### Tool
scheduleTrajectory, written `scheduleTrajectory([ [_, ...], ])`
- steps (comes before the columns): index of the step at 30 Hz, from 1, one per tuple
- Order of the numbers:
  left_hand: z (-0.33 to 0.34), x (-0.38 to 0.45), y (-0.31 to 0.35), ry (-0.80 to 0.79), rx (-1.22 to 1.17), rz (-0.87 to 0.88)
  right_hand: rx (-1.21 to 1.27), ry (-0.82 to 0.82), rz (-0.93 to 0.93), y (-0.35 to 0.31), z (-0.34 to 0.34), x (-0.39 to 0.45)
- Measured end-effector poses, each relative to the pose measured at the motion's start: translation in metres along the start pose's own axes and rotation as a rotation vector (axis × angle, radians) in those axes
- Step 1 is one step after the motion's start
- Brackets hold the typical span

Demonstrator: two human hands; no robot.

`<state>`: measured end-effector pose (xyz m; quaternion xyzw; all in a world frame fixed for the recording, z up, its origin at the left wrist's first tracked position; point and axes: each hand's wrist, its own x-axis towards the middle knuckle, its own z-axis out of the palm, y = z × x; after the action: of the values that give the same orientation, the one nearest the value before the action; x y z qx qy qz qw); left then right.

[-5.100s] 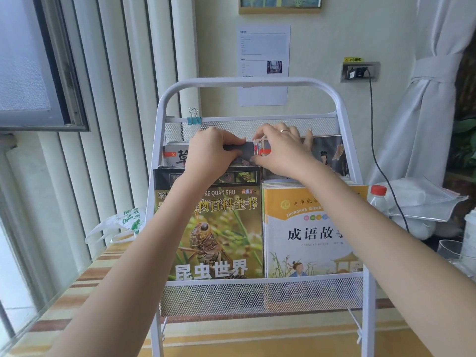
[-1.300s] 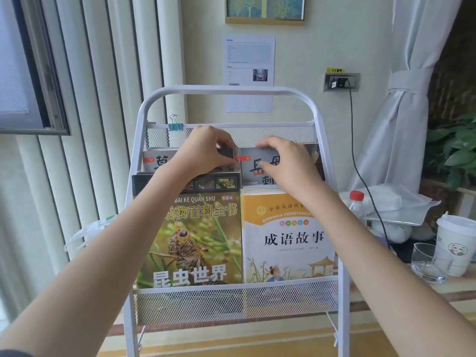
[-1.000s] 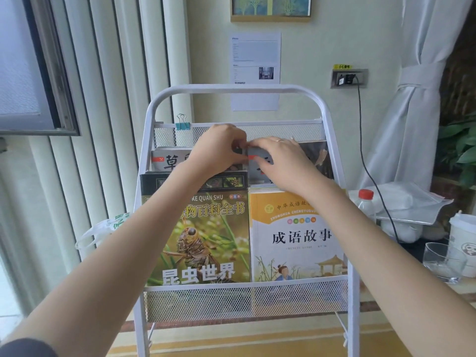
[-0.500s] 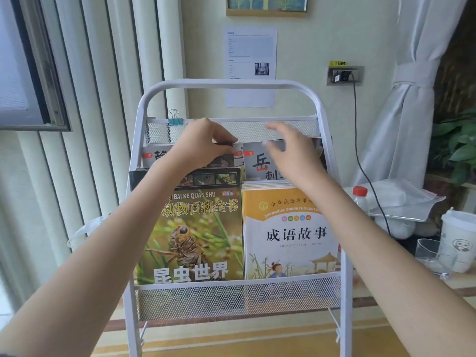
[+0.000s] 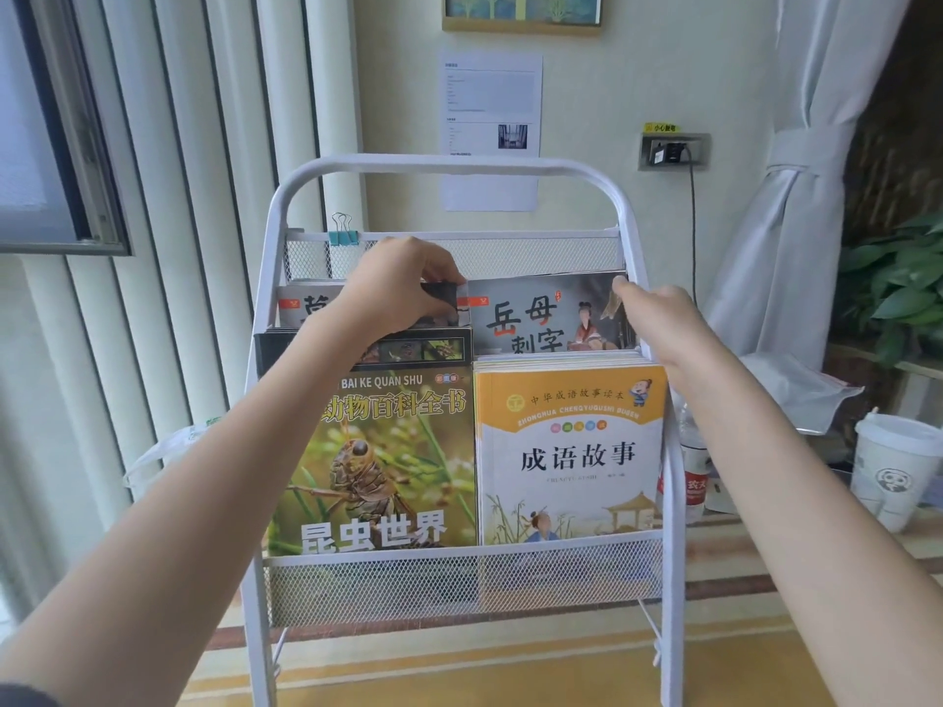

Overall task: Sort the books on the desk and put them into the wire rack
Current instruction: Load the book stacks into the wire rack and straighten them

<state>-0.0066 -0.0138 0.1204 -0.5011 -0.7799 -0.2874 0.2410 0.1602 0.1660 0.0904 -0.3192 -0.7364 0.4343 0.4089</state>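
Right hand (image 5: 658, 318) moved to grey book's (image 5: 541, 311) right edge, gripping it, left hand (image 5: 393, 293) still pinching dark book (image 5: 440, 297).

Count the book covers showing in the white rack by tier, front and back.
Front tier: 2, green insect encyclopedia, orange idiom storybook.
Back tier: 2, grey picture book, grey book under the left hand.
Total: 4.
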Motion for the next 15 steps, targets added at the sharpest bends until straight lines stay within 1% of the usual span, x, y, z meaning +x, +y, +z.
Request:
scheduleTrajectory([
  [2, 0.001, 0.000, 0.001, 0.004, -0.003, 0.000, -0.040, 0.033, -0.027, 0.007, 0.003, 0.004],
  [5, 0.000, 0.000, 0.000, 0.009, -0.001, 0.000, -0.034, 0.081, -0.054, 0.017, 0.005, 0.010],
  [9, 0.001, -0.002, 0.002, 0.025, 0.014, 0.001, 0.010, 0.053, -0.058, 0.019, 0.003, 0.009],
  [12, 0.003, -0.003, 0.003, 0.024, 0.041, 0.002, 0.050, 0.089, -0.078, 0.021, 0.003, 0.007],
  [15, -0.002, -0.003, 0.003, -0.018, 0.051, -0.026, 0.116, 0.034, -0.026, 0.019, 0.000, 0.007],
])
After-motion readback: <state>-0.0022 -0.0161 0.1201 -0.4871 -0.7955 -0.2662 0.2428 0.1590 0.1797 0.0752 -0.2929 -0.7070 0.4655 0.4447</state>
